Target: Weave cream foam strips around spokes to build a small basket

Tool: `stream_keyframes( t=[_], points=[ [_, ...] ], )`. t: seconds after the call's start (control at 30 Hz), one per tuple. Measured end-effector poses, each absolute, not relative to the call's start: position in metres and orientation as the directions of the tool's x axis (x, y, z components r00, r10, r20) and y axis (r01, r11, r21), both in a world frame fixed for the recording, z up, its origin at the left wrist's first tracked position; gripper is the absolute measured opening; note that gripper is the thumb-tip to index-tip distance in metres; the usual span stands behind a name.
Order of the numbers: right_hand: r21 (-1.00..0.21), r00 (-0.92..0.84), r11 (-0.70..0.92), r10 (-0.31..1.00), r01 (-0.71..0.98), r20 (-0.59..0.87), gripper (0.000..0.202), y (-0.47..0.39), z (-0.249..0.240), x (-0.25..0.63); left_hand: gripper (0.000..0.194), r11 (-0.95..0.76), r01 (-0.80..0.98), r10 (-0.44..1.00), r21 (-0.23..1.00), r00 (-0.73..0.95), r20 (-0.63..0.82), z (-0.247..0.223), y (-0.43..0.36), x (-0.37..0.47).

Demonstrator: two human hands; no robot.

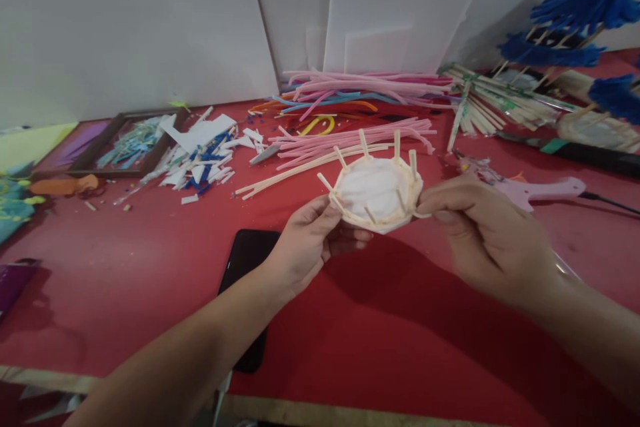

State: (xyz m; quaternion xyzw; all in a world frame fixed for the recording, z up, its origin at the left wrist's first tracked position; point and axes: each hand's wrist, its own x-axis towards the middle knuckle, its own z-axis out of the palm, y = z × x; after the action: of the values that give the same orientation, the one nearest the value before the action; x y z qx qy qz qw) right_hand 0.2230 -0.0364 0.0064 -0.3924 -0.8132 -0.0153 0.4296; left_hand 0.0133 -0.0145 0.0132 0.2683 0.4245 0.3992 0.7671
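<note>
Above the red table, my left hand (313, 234) grips the left edge of a small round base (375, 184) with a white floor and short wooden sticks standing up around its rim. A cream pipe cleaner (417, 190) runs along the rim among the sticks. At the right side, my right hand (480, 227) has thumb and forefinger pinched on the loose end of this cream strand. Some left fingers pass under the base and are partly hidden.
A black phone (245, 294) lies below my left forearm. Pink pipe cleaners (360, 140) are spread behind the base. A pink glue gun (537, 190) sits at right, near bundled wooden sticks (480, 104). Paper scraps (200, 154) and a brown tray (125, 147) are at left.
</note>
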Motion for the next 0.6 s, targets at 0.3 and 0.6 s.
stream_keyframes(
  t=[0.3, 0.6],
  points=[
    [-0.236, -0.368, 0.717, 0.576, 0.656, 0.730, 0.024, -0.0380, 0.0059, 0.2235, 0.013, 0.523, -0.393, 0.851, 0.756, 0.296, -0.434, 0.0118, -0.0142, 0.0131],
    [-0.127, -0.412, 0.708, 0.538, 0.695, 0.735, 0.014, -0.0359, 0.0038, 0.2207, 0.006, 0.499, -0.393, 0.866, 0.772, 0.243, -0.437, 0.0107, -0.0147, 0.0124]
  ],
)
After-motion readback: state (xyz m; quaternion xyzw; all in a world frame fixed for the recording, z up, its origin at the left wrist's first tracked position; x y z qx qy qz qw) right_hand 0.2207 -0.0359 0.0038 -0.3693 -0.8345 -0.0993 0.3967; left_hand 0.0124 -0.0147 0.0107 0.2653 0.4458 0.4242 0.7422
